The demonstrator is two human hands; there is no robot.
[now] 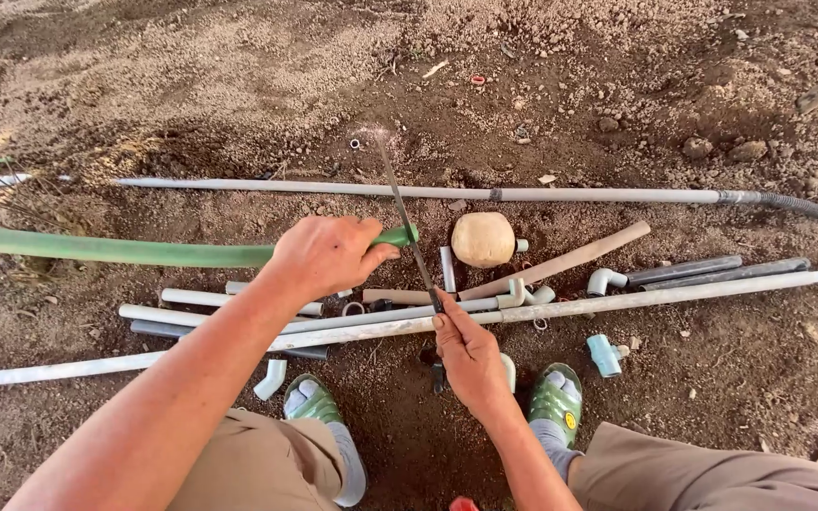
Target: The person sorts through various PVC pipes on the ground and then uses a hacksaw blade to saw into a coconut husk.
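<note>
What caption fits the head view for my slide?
Left hand grips a green pipe while the right hand draws a hacksaw blade across its end, above grey pipes on soil.

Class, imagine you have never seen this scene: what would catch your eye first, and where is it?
First, the two hands at the centre: the left hand grips a green hose that runs off to the left, while the right hand holds a thin saw blade across the hose's end. Below them a jumble of grey and white pipes and fittings lies on the brown soil, with a round tan stone just right of the blade.
</note>
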